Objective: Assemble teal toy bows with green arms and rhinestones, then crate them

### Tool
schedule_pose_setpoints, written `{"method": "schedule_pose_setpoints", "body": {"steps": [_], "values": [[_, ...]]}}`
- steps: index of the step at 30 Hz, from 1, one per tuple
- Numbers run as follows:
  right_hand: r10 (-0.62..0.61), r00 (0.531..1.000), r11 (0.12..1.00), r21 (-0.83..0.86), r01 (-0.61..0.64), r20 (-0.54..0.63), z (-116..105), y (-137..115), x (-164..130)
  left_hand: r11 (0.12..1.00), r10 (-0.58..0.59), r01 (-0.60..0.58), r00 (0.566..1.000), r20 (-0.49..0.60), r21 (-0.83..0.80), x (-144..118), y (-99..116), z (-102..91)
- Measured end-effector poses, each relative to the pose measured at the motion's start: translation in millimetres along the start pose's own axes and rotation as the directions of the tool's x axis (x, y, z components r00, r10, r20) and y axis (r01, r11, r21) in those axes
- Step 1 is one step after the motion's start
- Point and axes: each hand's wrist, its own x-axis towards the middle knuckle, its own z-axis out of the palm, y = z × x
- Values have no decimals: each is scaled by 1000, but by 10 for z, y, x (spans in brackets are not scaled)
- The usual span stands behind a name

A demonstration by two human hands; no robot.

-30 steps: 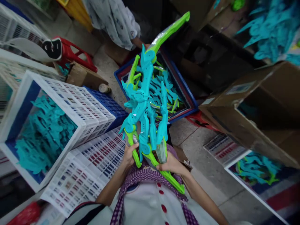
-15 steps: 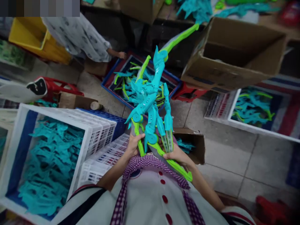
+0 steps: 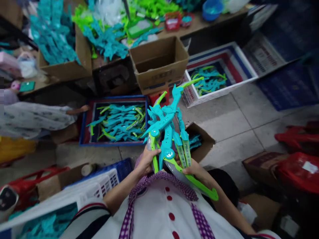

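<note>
The left hand (image 3: 146, 161) was curled around the lower end of a bundle of teal and green toy bows (image 3: 169, 129), its thumb and fingers closed on a lime-green limb. The right hand (image 3: 195, 171) gripped the same bundle from the other side, fingers wrapped over clear-wrapped pieces and a long green limb that ran down toward the lower right of the frame. The bundle stood in the centre of the frame, just above the person's white, red-buttoned shirt (image 3: 169, 212), fanning upward and tilting to the right.

Just behind the bundle, a small open carton (image 3: 201, 139) lay on the tiled floor (image 3: 236, 122) with teal parts inside. To its left sat a blue crate (image 3: 87, 132) filled with similar teal and green pieces. An empty cardboard box (image 3: 159, 71) stood above the centre, and to its right a white crate (image 3: 221, 91) held more bows. At the lower left, a white basket (image 3: 82, 192) leaned against a blue one. Along the top of the frame a surface (image 3: 199, 23) carried heaps of teal and green parts. At the left edge, another person's patterned sleeve (image 3: 32, 116) reached toward the blue crate. Red shapes lay blurred at the right edge.
</note>
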Motion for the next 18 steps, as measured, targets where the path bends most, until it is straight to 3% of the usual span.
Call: {"method": "schedule_pose_setpoints", "body": {"steps": [4, 9, 14, 18], "values": [[-73, 980, 993, 82, 90, -185, -138, 21, -141, 995, -45, 28, 985, 168, 101, 415, -27, 381], [-141, 915, 964, 158, 214, -379, -333, -283, -133, 970, -136, 68, 947, 291, 232, 961, 56, 1046], [-148, 872, 934, 224, 278, -467, -795, -919, 207, 966, -149, 42, 895, 420, 254, 1610, 423, 1896], [-190, 836, 917, 213, 339, -514, -1298, -1720, 635, 957, -150, -1, 855, 497, 291, 2371, 817, 2729]]}}
